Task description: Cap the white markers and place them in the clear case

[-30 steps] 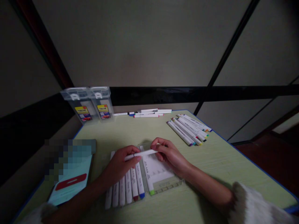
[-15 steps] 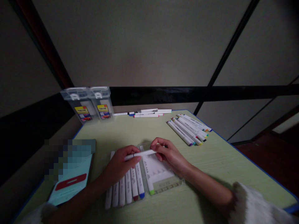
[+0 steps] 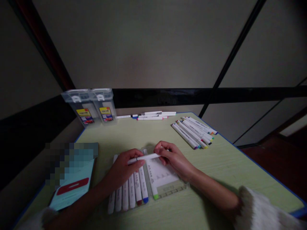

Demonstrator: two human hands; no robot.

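Observation:
Between my two hands a white marker is held almost level. My left hand pinches its left end, and the fingers of my right hand are closed on its right end. Below lies an open clear plastic case. Its left half carries a row of several white markers, some with blue or dark red ends. In the right half, a marker with a light green end lies along the inner side, beside a white paper insert. My hands hide the upper part of the case.
Two clear lidded boxes with yellow labels stand at the back left. Several loose markers lie along the back edge, and a larger group lies at the right. A tablet-like device with a lit screen is at the left, partly blurred.

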